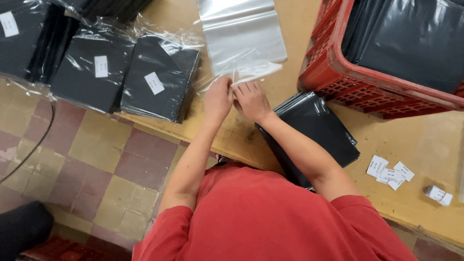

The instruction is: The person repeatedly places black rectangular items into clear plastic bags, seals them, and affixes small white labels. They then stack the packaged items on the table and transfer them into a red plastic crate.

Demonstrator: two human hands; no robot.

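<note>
Both hands meet at the near edge of a clear plastic bag (241, 36) that lies flat on the tan worktop (425, 145), its far end cut off by the top of the frame. The left hand (218, 99) is curled with its knuckles up, and its fingers (224, 83) close on the bag's crumpled open edge. The right hand (251, 100) sits touching it, with its fingers (246, 89) bent down onto the same edge. The fingertips of both hands are hidden under the knuckles, so how much film each one pinches is hard to tell.

Under the right forearm lies a folded black sheet (314, 128), partly covered by the arm and overhanging the worktop's near edge. To the left, several black packs in clear wrap (157, 79) with white labels lie side by side; the farthest ones run out of the frame and glare on the wrap blurs their outlines. At upper right a red plastic crate (338, 72) holds more black material, with only a corner of it in view. Small white paper labels (390, 173) lie loose near the right edge, their print too small to make out, and a small roll of labels (439, 194) lies just beside them.
</note>
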